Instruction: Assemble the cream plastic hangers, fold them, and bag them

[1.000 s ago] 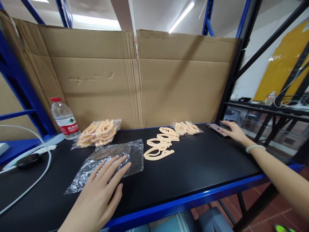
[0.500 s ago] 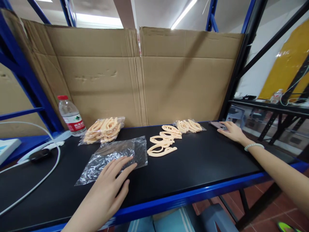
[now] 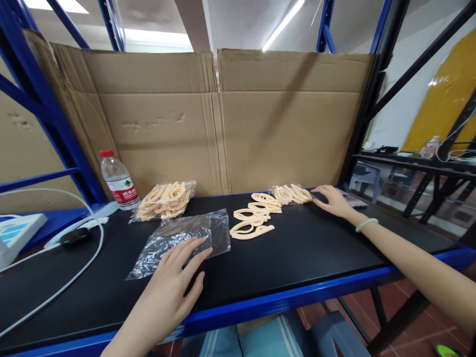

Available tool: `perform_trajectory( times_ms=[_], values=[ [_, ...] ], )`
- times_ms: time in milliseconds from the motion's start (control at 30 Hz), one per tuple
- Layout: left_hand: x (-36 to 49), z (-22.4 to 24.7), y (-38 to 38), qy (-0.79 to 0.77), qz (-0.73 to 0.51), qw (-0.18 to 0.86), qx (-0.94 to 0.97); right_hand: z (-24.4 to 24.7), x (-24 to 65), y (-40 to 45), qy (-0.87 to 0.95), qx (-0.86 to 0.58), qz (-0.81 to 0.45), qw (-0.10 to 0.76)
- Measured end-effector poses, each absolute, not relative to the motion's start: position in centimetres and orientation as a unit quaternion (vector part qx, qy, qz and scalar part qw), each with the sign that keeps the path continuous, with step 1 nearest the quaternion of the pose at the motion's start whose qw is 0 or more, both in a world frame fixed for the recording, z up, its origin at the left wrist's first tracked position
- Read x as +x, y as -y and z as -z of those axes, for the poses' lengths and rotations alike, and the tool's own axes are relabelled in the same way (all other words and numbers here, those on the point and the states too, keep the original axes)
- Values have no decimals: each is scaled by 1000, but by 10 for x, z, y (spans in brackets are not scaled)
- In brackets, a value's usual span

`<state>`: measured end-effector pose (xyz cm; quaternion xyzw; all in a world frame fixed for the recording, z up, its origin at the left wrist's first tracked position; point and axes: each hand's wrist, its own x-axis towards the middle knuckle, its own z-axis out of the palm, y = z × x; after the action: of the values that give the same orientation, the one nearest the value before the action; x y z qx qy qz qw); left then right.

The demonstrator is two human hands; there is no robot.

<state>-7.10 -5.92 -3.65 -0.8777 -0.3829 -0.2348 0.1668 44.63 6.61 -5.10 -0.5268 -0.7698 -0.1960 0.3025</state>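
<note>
My left hand (image 3: 178,282) is open, its fingers spread at the near edge of a flat clear plastic bag (image 3: 219,230). Its fingertips overlap the bag; whether they press on it I cannot tell. My right hand (image 3: 332,201), with a beaded bracelet, reaches to the right end of a clear bag of cream plastic pieces (image 3: 292,193). Thumb and fingers are apart there, and nothing shows held. Between the hands, several loose cream pieces (image 3: 253,215), which look like folding hangers, lie in an overlapping row. A larger bagged bundle of them (image 3: 165,201) lies at the back left.
A phone-like flat object (image 3: 355,199) lies just beyond my right hand. At the left stand a red-capped water bottle (image 3: 121,183) and a white cable (image 3: 87,263) with a black plug (image 3: 74,236). Cardboard (image 3: 159,119) walls the back; a blue rail (image 3: 297,292) edges the table.
My right hand has moved left, off the phone-like object to the right end of the small bagged bundle. My left hand stays nearly in place. The view has shifted slightly.
</note>
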Motion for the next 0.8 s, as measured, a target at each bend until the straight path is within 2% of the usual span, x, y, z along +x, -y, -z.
perform_trajectory(
  times_ms=[267, 400, 600, 800],
  values=[
    [-72, 37, 60, 402, 210, 140, -880, 57, 545, -57, 618, -700, 127, 335],
    [-72, 36, 60, 408, 203, 140, -879, 65, 569, -48, 555, -768, 59, 315],
    [-70, 34, 61, 409, 202, 142, -878, 77, 567, -55, 549, -798, 16, 247],
    [-71, 34, 61, 403, 211, 144, -879, 78, 564, -57, 568, -786, 50, 238]
  ],
)
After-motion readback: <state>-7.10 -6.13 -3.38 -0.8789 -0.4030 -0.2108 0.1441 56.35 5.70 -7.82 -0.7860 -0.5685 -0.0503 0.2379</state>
